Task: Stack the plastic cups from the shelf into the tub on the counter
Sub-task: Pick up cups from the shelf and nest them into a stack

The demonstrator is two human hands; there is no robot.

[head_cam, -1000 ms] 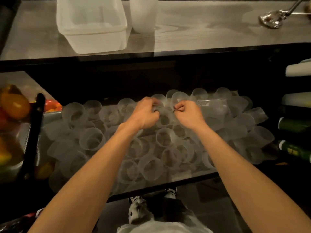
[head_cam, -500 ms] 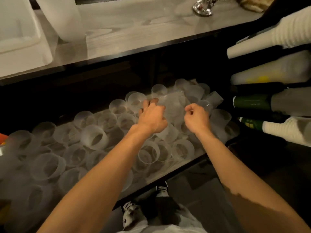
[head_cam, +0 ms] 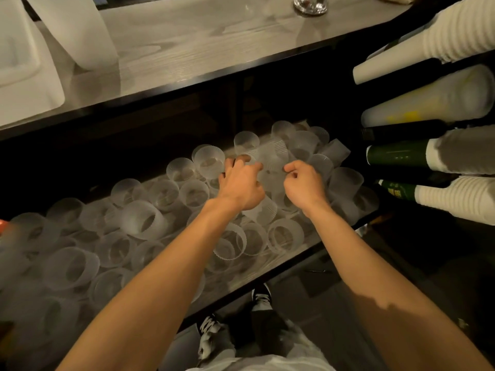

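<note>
Your left hand and right hand were curled nearly closed, fingertips pinching a ribbed cup between them; how firm the hold was, I cannot tell. Loose cups crowded the shelf around your fingers. You were at the pick-up step: next, lift it well above your fingers to the tub on the counter.
</note>
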